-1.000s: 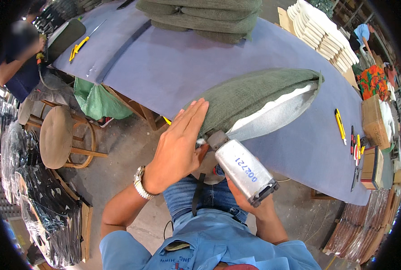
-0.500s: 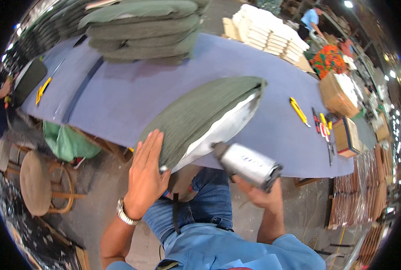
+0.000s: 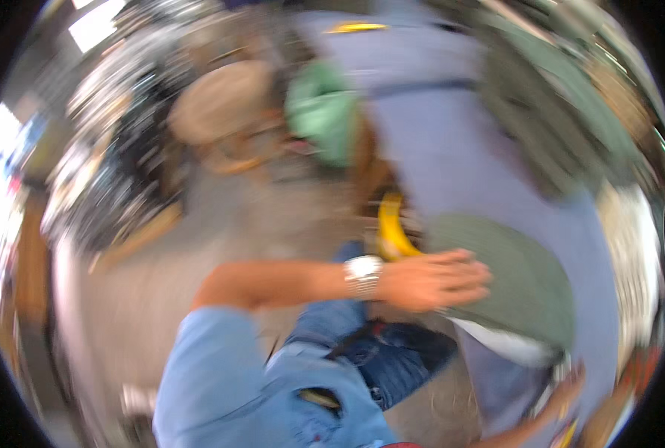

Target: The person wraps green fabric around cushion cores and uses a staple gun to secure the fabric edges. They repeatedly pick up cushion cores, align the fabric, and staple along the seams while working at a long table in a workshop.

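Observation:
The view is smeared by motion. A dark green fabric cushion (image 3: 515,269) lies at the table's near edge, with a strip of its white inside (image 3: 508,342) showing along the open side. My left hand (image 3: 437,281) rests flat on the cushion's edge, fingers stretched out, a silver watch on the wrist. My right hand (image 3: 567,392) is at the lower right, beyond the cushion's other end. A blurred pale, silvery thing (image 3: 543,396) is beside it; whether my fingers hold it cannot be made out.
The blue-covered table (image 3: 429,142) carries a stack of green cushions (image 3: 541,112) and a pile of white pieces (image 3: 627,254). A yellow curved thing (image 3: 393,228) shows by the table's side. A round stool (image 3: 224,101) and a green cloth bag (image 3: 321,112) are at the left.
My view has swung left, so the table and cushion now appear on the right. My left hand stays on the cushion. My right hand, which held a silver cylindrical tool, is now blurred.

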